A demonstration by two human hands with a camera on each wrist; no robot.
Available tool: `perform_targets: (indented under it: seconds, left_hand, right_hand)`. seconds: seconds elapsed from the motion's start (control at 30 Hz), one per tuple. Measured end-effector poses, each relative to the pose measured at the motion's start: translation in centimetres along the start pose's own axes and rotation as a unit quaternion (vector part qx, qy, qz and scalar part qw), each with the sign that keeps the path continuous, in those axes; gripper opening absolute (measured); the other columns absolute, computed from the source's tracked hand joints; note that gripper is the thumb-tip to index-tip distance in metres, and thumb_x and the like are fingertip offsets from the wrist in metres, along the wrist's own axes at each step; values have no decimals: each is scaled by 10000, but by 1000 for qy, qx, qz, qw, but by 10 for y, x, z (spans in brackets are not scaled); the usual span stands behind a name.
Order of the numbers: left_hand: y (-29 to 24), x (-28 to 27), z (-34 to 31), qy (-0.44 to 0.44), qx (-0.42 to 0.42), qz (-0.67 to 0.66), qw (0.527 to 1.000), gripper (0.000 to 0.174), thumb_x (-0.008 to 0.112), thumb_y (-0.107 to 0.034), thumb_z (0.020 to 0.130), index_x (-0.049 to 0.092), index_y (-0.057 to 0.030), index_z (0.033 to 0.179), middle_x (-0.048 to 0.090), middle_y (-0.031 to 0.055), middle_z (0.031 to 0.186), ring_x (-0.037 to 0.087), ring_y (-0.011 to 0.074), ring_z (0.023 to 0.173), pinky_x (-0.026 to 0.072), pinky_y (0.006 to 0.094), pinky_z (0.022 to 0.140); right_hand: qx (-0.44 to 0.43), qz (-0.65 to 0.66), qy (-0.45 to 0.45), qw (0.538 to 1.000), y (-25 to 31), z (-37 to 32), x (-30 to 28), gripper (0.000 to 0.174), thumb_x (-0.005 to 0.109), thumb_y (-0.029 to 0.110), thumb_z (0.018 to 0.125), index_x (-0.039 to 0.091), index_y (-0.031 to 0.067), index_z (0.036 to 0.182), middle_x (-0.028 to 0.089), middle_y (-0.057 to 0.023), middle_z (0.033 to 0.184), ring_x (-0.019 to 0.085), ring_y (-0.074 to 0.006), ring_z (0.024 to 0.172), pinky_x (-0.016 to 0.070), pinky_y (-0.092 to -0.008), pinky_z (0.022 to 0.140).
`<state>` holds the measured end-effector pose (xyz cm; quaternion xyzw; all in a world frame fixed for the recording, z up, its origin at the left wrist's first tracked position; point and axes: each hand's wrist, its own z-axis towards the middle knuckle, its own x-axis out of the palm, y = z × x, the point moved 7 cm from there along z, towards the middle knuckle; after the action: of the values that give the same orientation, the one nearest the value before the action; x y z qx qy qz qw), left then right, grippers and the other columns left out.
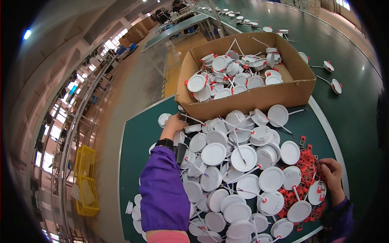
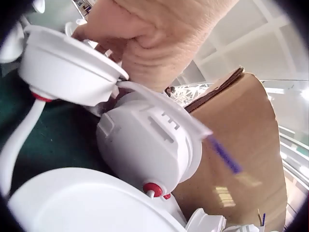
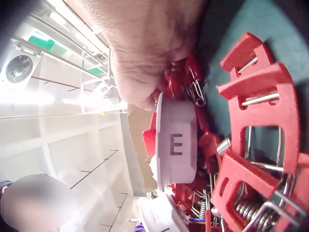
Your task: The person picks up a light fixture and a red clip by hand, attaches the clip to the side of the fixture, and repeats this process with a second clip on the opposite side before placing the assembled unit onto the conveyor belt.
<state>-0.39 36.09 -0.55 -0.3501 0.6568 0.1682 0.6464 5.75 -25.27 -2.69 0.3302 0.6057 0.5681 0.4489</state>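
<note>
My left hand (image 1: 174,123) reaches among white round downlights (image 1: 213,154) near the box's front left corner. In the left wrist view the hand (image 2: 159,43) is behind a downlight (image 2: 67,65) and above another with a red cable grommet (image 2: 152,189); its fingertips are mostly hidden, and I cannot tell whether they grip one. On the right, my right hand (image 1: 332,172) has curled fingers at the edge of a heap of red spring clips (image 1: 302,174). The right wrist view shows its fingertips pinching a red clip (image 3: 175,86) just above a downlight marked E (image 3: 176,142).
A cardboard box (image 1: 251,97) full of downlights stands at the back of the green table (image 1: 135,133). More downlights with cables (image 1: 335,86) lie on the green surface to the right. Yellow crates (image 1: 86,180) stand on the floor at left.
</note>
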Motion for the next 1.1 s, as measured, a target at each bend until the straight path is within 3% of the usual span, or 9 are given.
perform_targets:
  seconds: [0.1,0.2,0.37,0.6,0.7,0.77,0.87,0.97,1.1]
  left_hand:
    - [-11,-8,-24,22,63,24,997,282,662,-254,620,690,-77,838,658,180,839,639,310,822,497,356,757]
    - [2,-5,-36,1,40,74,996,240,651,-233,634,696,-73,808,662,172,806,646,304,798,507,353,729]
    - [1,-12,-73,44,75,-67,994,168,653,-84,614,683,-7,761,659,128,714,625,213,634,498,300,625]
    - [-30,-67,-130,57,84,-285,953,158,646,-61,707,652,-12,857,622,28,654,598,125,633,483,267,597]
    - [-64,-91,-173,73,101,-330,936,194,635,-62,780,602,3,960,615,26,746,579,98,694,466,225,642]
    - [-104,-93,-212,200,204,-326,901,246,646,-85,795,592,-11,1023,621,21,869,575,94,787,468,231,735]
    - [-127,-118,-239,203,328,-181,905,272,632,-102,825,580,-30,1082,612,11,950,560,91,863,463,247,797]
    - [-81,-123,-163,86,184,-334,921,243,626,-121,825,592,-24,1044,616,13,944,553,87,826,451,238,727]
    - [-29,-90,-53,-51,131,-116,983,342,663,-137,769,588,-2,1074,632,125,1032,599,198,942,469,308,807]
  right_hand:
    - [-10,1,2,1000,0,1,0,140,547,24,821,612,-42,926,633,-69,877,567,-94,775,449,-228,694]
    - [-10,5,4,1000,1,1,1,138,557,35,823,614,-40,924,629,-56,847,562,-85,752,448,-223,672]
    - [24,3,15,1000,-1,0,2,138,568,53,828,613,-40,921,611,-27,789,545,-61,694,436,-203,620]
    - [-25,8,5,1000,3,3,5,131,564,47,834,614,-33,925,602,-14,762,535,-51,661,431,-194,593]
    - [-23,5,7,1000,6,3,5,130,565,42,832,614,-31,927,606,-17,767,541,-53,665,435,-196,593]
    - [-6,7,10,1000,1,3,6,129,567,41,830,614,-31,926,608,-18,770,543,-53,663,437,-198,591]
    - [-13,-13,-5,1000,1,5,3,124,568,39,825,616,-32,915,609,-19,766,540,-53,645,435,-198,575]
    - [22,-19,4,1000,3,2,5,121,567,38,820,616,-33,904,610,-16,749,534,-51,631,429,-195,566]
    - [20,-6,-3,1000,1,3,4,112,563,21,816,616,-32,898,605,-9,722,524,-46,608,412,-186,546]
